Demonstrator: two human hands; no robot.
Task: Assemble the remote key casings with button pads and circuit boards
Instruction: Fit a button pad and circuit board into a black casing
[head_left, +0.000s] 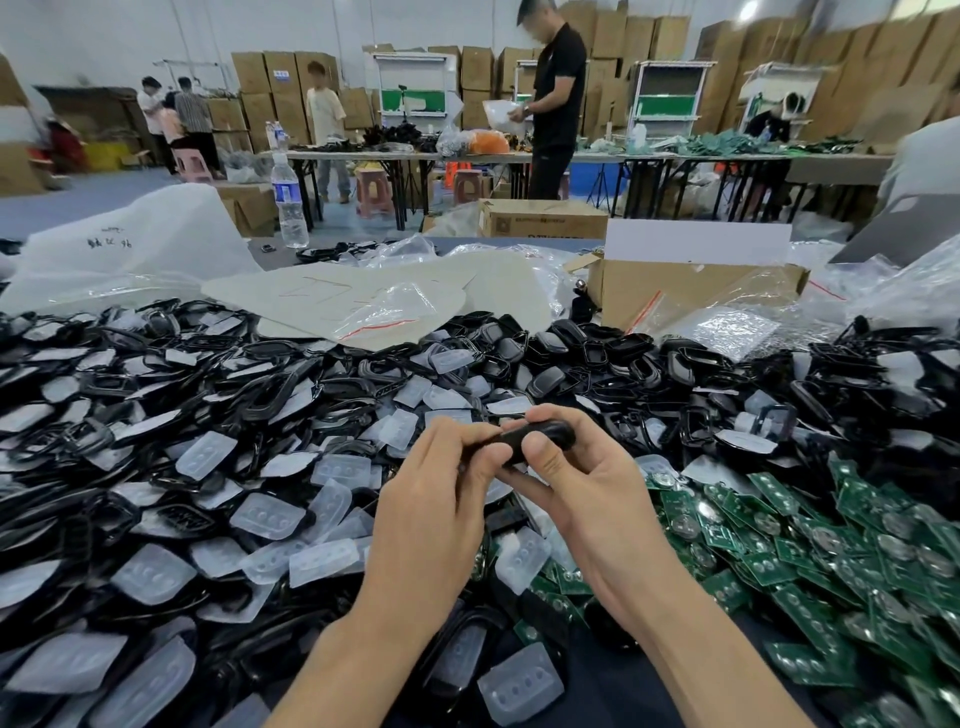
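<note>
Both my hands hold one black remote key casing (545, 435) above the table's middle. My left hand (441, 499) pinches its left end with curled fingers. My right hand (576, 483) grips its right end, thumb on the near side and fingers curled over the top. Most of the casing is hidden by my fingers. Below and to the left lies a heap of translucent button pads (265, 514) mixed with black casing shells (104, 431). Green circuit boards (810, 551) with round coin cells are piled to the right.
A cardboard box (691, 291) and clear plastic bags (395, 306) sit behind the piles, with a water bottle (288, 202) further back left. A person in black (556, 104) stands at far tables; other people and stacked cartons fill the back.
</note>
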